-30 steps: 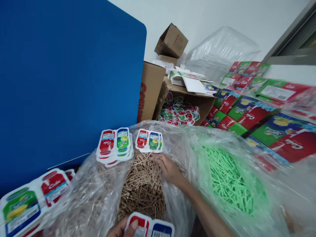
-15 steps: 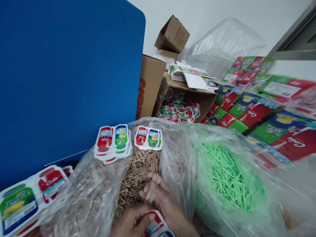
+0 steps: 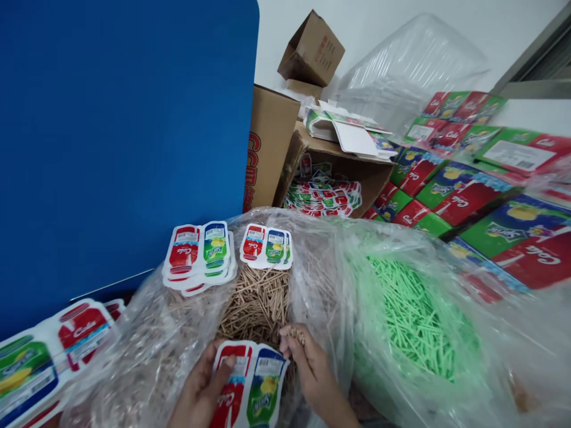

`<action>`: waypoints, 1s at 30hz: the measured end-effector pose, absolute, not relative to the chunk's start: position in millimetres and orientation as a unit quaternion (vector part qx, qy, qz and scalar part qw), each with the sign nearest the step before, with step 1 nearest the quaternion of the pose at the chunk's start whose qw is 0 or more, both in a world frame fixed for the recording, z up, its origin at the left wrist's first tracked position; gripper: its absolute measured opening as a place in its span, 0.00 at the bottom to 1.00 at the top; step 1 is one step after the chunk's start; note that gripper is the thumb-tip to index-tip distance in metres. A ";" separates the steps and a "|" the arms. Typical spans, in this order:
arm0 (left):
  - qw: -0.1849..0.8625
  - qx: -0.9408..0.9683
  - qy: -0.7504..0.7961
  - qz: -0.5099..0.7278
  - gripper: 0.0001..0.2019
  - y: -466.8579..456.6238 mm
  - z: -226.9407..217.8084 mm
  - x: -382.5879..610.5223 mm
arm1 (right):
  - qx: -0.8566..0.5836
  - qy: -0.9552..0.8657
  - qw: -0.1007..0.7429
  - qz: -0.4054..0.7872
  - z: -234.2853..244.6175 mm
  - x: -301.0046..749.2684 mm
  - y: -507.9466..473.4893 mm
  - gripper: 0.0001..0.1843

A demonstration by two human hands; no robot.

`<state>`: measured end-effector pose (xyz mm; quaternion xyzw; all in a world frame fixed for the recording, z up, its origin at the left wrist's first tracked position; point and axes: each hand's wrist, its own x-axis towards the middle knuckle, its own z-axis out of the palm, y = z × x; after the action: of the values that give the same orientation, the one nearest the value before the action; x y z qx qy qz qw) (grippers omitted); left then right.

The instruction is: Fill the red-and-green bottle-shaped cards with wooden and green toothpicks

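Note:
My left hand (image 3: 198,389) grips a white blister card (image 3: 250,383) printed with a red Cola bottle and a green Sprite bottle, held low in the middle. My right hand (image 3: 310,365) is beside the card's right edge, fingers pinched on a small bundle of brown sticks (image 3: 297,334). Both hands hover over an open clear bag of brown sticks (image 3: 259,300). Two stacks of similar cards (image 3: 200,252) (image 3: 266,245) rest on the bag's far rim.
A clear bag of green sticks (image 3: 414,321) lies to the right. A blue panel (image 3: 120,131) stands at the left. More cards (image 3: 40,362) lie at the lower left. Cardboard boxes (image 3: 330,172), one holding cards, and rows of printed cartons (image 3: 482,202) fill the back and right.
My right hand drew back from the stick pile with a small bundle of sticks and came beside the card. My left hand raised the card into fuller view.

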<state>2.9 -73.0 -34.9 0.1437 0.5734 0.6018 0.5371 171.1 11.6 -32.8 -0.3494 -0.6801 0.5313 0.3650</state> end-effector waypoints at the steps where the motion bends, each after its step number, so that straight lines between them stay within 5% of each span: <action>1: 0.537 0.133 0.570 0.607 0.19 -72.2 -33.0 2.8 | -0.347 -0.695 0.362 0.515 -35.1 172.6 10.2 0.16; 8: 0.586 0.070 0.559 0.583 0.21 -73.0 -20.9 9.4 | -0.340 -0.760 0.357 0.424 -42.5 176.7 8.1 0.12; 16: 0.511 0.094 0.603 0.606 0.23 -76.6 -0.9 9.5 | -0.340 -0.776 0.345 0.405 -46.3 179.2 6.6 0.13; 30: 0.559 0.266 0.590 0.519 0.24 -82.5 -39.6 0.5 | -0.348 -0.774 0.351 0.396 -50.8 180.6 3.8 0.12</action>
<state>0.5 -82.5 -39.6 0.2660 0.5902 0.5185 0.5586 180.6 3.8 -50.8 -0.3484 -0.7739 0.3958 0.3507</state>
